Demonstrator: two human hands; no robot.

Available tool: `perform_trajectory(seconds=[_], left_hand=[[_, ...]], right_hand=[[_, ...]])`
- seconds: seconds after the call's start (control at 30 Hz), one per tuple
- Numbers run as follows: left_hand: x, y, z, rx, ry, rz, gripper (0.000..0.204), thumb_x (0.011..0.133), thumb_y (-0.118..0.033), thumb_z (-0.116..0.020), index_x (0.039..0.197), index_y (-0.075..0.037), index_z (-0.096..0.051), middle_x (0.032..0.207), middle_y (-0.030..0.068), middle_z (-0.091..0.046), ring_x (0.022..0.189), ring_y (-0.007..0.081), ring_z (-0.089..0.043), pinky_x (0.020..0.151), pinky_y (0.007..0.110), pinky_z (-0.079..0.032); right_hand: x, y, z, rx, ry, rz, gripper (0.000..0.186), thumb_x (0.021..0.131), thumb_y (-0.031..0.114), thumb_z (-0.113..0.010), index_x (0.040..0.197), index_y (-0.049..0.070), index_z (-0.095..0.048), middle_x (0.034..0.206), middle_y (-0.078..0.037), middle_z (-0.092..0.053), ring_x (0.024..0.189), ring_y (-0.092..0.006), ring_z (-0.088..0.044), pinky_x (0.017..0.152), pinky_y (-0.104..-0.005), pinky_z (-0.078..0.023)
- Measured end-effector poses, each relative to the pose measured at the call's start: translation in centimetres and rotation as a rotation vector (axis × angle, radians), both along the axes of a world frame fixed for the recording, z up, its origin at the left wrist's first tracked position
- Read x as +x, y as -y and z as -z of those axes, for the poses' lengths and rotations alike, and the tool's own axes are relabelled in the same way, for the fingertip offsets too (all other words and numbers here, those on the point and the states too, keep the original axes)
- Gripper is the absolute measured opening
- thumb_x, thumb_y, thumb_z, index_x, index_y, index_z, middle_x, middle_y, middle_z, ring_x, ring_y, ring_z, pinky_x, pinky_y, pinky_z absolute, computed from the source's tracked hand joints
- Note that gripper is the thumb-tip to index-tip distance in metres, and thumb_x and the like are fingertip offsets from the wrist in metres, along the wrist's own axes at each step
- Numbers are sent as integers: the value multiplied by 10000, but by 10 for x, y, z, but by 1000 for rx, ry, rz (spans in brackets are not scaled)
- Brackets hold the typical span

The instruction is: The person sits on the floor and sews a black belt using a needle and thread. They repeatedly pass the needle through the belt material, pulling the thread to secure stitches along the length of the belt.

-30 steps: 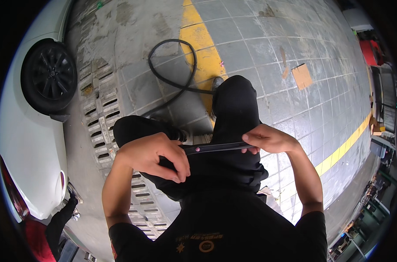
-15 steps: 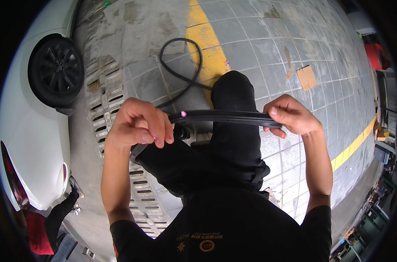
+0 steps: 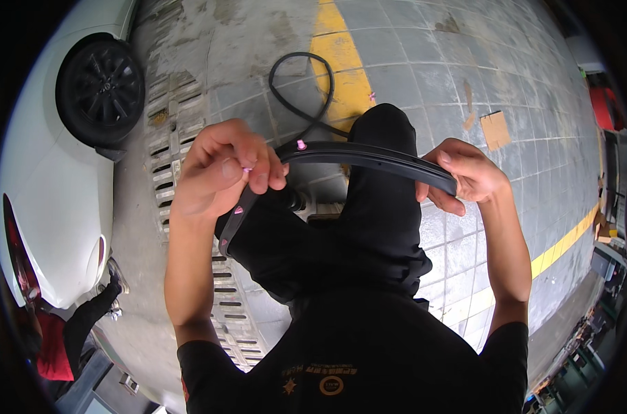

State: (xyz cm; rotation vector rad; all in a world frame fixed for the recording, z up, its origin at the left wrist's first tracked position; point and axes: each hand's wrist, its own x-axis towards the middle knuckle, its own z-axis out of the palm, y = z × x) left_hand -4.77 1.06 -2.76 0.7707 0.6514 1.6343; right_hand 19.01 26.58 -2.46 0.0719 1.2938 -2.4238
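Observation:
A black rubber seal strip (image 3: 382,156) arches between my two hands above my bent knee. My right hand (image 3: 465,172) is closed round its right end, thumb on top. My left hand (image 3: 220,169) is closed in a pinch on a small pink clip (image 3: 248,170) at the fingertips. Whether that clip sits in the strip or is loose, I cannot tell. Another pink clip (image 3: 301,145) stands up from the strip just right of my left fingers. Below the left hand the strip hangs down, with more pink clips (image 3: 239,210) along it.
A black loop (image 3: 332,86) of similar strip lies on the tiles across a yellow line. A white car's wheel (image 3: 101,90) stands at left beside a slotted drain grate (image 3: 182,90). A cardboard piece (image 3: 495,130) lies right. Another person's red garment (image 3: 55,345) shows lower left.
Both hands have stayed on the strip while its middle has risen and bent into an arch. The left hand has lifted, and the hanging clipped part now shows below it.

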Motion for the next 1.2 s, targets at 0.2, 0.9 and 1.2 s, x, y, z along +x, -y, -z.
perform_trajectory(seconds=[0.2,0.9,1.2], left_hand=[[-2,6,14,-11,-1,-208,131,918,-136,-553,933,-8,-576,817,117,-628,918,264,-635,1037,473,-379],[73,19,11,-350,-273,-459,161,838,84,-610,997,61,-627,949,147,-684,922,187,-665,832,273,-531],[92,2,19,-353,-673,-359,147,786,84,-649,917,18,-666,967,138,-683,894,184,-670,803,260,-517]], right_hand=[[-12,9,1,299,-110,44,435,952,353,-503,859,-52,-635,500,-57,-539,379,-102,-487,407,-206,-386],[-7,55,-1,633,153,52,113,891,27,-566,983,-40,-571,743,-51,-609,699,-86,-582,621,-227,-442],[-12,66,-9,603,224,58,96,883,-5,-536,959,-60,-558,754,-67,-603,669,-98,-590,615,-225,-455]])
